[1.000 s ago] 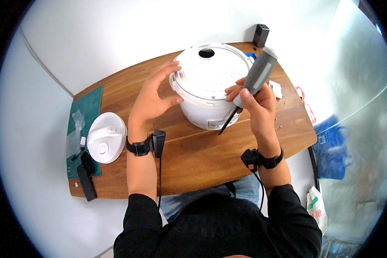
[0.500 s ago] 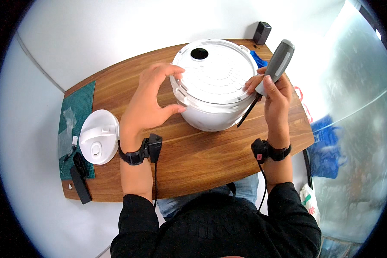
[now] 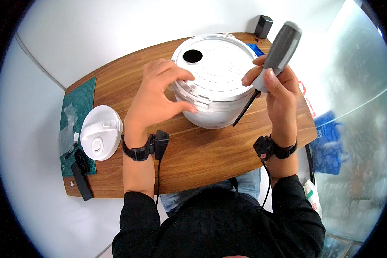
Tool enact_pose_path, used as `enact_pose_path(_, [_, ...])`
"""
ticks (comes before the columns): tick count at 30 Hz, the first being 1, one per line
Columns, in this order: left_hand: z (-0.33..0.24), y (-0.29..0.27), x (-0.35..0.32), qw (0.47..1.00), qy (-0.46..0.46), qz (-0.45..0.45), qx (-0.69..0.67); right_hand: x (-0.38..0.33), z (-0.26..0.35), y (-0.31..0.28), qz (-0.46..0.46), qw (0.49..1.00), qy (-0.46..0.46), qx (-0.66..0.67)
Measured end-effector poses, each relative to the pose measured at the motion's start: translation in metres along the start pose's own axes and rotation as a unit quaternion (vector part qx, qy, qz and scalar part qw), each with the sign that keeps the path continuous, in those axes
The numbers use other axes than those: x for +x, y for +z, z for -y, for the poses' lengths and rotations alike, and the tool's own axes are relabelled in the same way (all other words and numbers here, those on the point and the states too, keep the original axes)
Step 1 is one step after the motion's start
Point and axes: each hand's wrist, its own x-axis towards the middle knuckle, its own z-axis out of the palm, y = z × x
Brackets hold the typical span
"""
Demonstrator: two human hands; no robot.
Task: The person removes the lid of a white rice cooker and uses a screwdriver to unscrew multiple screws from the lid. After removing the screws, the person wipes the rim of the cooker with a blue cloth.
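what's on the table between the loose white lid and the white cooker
In the head view, the left hand and its wrist strap sit between the loose lid and the cooker; otherwise only bare wooden table.

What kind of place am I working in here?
Probably a small repair workbench: a wooden table with a green cutting mat, an upturned white cooker, and a screwdriver in the right hand.

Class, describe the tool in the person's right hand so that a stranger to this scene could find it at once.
Start at the wooden table and find the big white cooker body lying on it. Just right of it, the right hand grips a screwdriver. It has a thick grey handle pointing up and a thin dark shaft slanting down towards the cooker, the only long tool held off the table.
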Motion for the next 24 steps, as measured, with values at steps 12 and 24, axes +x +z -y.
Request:
enact_pose_path(12, [-0.019,0.032,0.008,0.997,0.027,-0.068,0.001,0.036,0.016,0.031,-0.001,0.99,-0.14,0.004])
enact_pose_path(24, [-0.017,0.053,0.013,0.992,0.024,-0.107,0.067,0.058,0.008,0.04,-0.027,0.995,-0.079,0.054])
